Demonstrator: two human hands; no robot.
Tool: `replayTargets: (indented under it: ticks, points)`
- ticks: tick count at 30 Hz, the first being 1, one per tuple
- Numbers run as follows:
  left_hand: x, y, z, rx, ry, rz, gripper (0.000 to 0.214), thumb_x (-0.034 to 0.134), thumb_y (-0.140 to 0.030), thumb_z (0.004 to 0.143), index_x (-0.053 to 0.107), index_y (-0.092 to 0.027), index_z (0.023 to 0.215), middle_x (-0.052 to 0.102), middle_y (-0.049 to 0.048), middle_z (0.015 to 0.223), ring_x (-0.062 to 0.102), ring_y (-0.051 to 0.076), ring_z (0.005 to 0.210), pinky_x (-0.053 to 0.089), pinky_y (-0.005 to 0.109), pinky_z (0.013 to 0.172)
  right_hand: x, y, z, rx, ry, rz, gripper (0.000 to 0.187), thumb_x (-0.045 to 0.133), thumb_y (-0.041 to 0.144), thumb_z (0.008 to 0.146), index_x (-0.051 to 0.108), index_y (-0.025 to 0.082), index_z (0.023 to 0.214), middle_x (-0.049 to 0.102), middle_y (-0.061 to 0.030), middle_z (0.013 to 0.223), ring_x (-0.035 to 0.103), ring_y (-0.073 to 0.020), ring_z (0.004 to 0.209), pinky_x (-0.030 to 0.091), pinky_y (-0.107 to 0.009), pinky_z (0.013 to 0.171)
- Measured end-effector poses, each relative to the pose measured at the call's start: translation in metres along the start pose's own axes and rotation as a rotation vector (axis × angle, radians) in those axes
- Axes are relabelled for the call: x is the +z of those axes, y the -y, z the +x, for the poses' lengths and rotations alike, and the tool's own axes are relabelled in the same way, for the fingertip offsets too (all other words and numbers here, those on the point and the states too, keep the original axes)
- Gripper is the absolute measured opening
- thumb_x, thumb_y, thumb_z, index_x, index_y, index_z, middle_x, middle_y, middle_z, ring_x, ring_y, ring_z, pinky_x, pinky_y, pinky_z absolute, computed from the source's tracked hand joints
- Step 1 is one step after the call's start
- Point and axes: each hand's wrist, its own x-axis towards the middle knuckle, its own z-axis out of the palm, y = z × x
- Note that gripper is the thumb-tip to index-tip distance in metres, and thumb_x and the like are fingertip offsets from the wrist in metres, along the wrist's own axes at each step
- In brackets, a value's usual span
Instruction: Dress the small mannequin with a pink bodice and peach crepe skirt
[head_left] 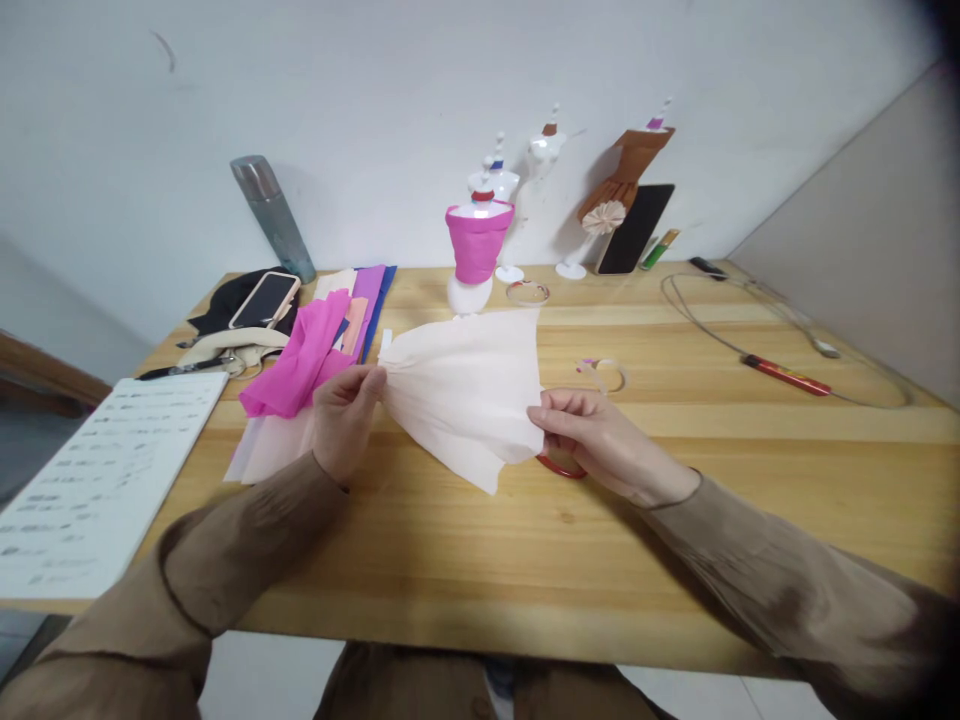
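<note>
Between my two hands a pale cream sheet of crepe paper (465, 385) is stretched above the table, pleated tightly at its left end and fanning out to the right. My left hand (349, 415) pinches the gathered end. With thumb and fingers, my right hand (592, 435) grips the wide right edge. A red loop (562, 467) shows under the right hand, mostly covered. Just behind the sheet stands a small white mannequin (470, 292) wrapped in a pink strapless top (480, 245). Bright pink crepe paper (300, 360) lies beside my left hand.
More small mannequins (546, 150) stand along the wall, one in a brown dress (637, 160). Rolls of tape (611, 375) and a red-handled cable tool (787, 375) lie right. At left are a phone (266, 300), a flask (274, 215), coloured sheets (367, 300) and a notebook (112, 470).
</note>
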Motion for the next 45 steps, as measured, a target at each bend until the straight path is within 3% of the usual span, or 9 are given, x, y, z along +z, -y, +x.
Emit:
replayTargets:
  ticks: [5,13,16,20,22,26,32,39,45]
  points:
    - [-0.005,-0.011,0.000,0.161,0.017,0.120,0.021,0.060,-0.034,0.084,0.068,-0.016,0.076,0.064,0.0009,0.068,0.056,0.012,0.065,0.046,0.024,0.061,-0.010,0.006,0.004,-0.098,-0.010,-0.131,0.041,0.068,0.054,0.074,0.061,0.016,0.060,0.058,-0.0030,0.052,0.049,-0.0117,0.049,0.036,-0.026,0.047]
    - [-0.015,-0.054,0.005,1.075,0.313,0.453,0.008,0.064,-0.013,0.081,0.062,-0.012,0.089,0.067,0.0053,0.075,0.061,0.015,0.077,0.054,0.029,0.076,-0.018,0.057,-0.010,-0.663,-0.176,-0.531,0.031,0.060,0.040,0.085,0.054,0.021,0.061,0.053,0.0000,0.056,0.047,-0.0142,0.053,0.037,-0.030,0.050]
    - [-0.013,-0.072,0.004,1.292,0.432,0.589,0.013,0.066,-0.017,0.081,0.060,-0.009,0.090,0.066,0.0045,0.071,0.060,0.017,0.076,0.055,0.033,0.081,-0.001,0.081,-0.022,-1.005,-0.064,-0.835,0.006,0.058,0.020,0.086,0.063,0.022,0.083,0.065,-0.0042,0.078,0.062,-0.0190,0.074,0.048,-0.033,0.063]
    - [-0.006,-0.092,-0.001,1.400,0.528,0.701,0.010,0.065,-0.018,0.082,0.060,-0.009,0.080,0.065,0.0038,0.067,0.059,0.017,0.072,0.054,0.033,0.076,0.018,0.093,-0.025,-1.301,0.296,-1.153,0.045,0.048,0.002,0.081,0.056,0.021,0.121,0.062,-0.0109,0.123,0.059,-0.0216,0.113,0.052,-0.033,0.089]
    - [-0.001,-0.098,-0.002,1.387,0.525,0.717,0.011,0.063,-0.018,0.084,0.059,-0.010,0.075,0.063,0.0030,0.064,0.057,0.017,0.069,0.053,0.032,0.069,0.021,0.090,-0.020,-1.310,0.358,-1.254,0.048,0.046,0.002,0.081,0.054,0.018,0.125,0.059,-0.0137,0.128,0.058,-0.0221,0.116,0.052,-0.033,0.091]
    - [0.008,-0.103,0.003,1.261,0.548,0.724,0.017,0.057,-0.022,0.088,0.059,-0.013,0.074,0.060,0.0018,0.061,0.052,0.016,0.064,0.049,0.029,0.061,0.019,0.084,-0.008,-1.304,0.348,-1.260,0.040,0.045,0.002,0.083,0.057,0.016,0.118,0.065,-0.0135,0.105,0.063,-0.0199,0.099,0.054,-0.032,0.080]
    - [0.022,-0.101,0.015,1.215,0.494,0.450,0.036,0.056,-0.050,0.085,0.057,-0.014,0.082,0.066,0.0051,0.071,0.060,0.017,0.077,0.054,0.031,0.074,0.011,0.096,-0.012,-1.070,0.442,-1.096,0.027,0.046,0.006,0.087,0.061,0.018,0.106,0.064,-0.0078,0.095,0.062,-0.0140,0.085,0.051,-0.025,0.071]
    - [0.022,-0.098,0.015,1.518,0.094,0.633,0.043,0.066,-0.051,0.077,0.063,-0.009,0.088,0.068,0.0067,0.072,0.064,0.023,0.081,0.055,0.037,0.079,0.009,0.095,-0.013,-1.005,0.382,-1.062,0.024,0.048,0.006,0.086,0.061,0.019,0.101,0.064,-0.0047,0.090,0.064,-0.0140,0.080,0.049,-0.025,0.069]
    - [0.015,-0.101,0.013,1.695,0.167,0.714,0.017,0.073,-0.028,0.075,0.067,-0.013,0.080,0.069,0.0029,0.076,0.063,0.019,0.078,0.056,0.033,0.080,0.009,0.085,-0.003,-0.952,0.363,-1.027,0.023,0.049,0.008,0.085,0.062,0.020,0.099,0.065,-0.0021,0.084,0.062,-0.0128,0.070,0.046,-0.025,0.063]
